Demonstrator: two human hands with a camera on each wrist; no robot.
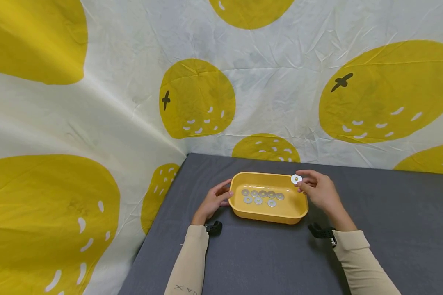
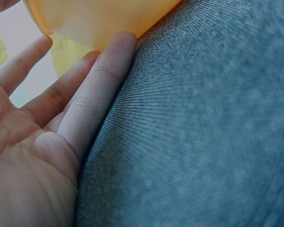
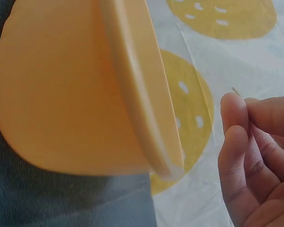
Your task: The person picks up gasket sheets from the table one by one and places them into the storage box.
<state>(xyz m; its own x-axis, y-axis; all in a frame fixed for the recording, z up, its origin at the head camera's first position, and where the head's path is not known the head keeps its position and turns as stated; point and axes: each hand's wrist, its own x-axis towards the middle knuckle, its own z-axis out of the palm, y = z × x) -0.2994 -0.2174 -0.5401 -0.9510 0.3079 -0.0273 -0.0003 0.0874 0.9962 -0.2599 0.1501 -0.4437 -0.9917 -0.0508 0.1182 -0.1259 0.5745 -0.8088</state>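
Observation:
A yellow plastic tray (image 1: 269,217) stands on the dark cloth, with several flat metal washers (image 1: 263,194) lying in two rough rows on its floor. My left hand (image 1: 213,201) holds the tray's left end, thumb at the rim and fingers against the outer wall; the left wrist view shows those fingers (image 2: 92,99) fairly straight, low beside the cloth. Over the far right corner, my right hand (image 1: 319,192) pinches a washer (image 1: 293,177) between thumb and fingertips. From the right wrist, only a thin edge of that washer (image 3: 235,91) shows above the fingertips.
Dark grey cloth (image 1: 258,258) covers the table. Behind it and to the left hangs a white curtain (image 1: 277,90) printed with large yellow fruit. A black strap with a camera mount is on each wrist.

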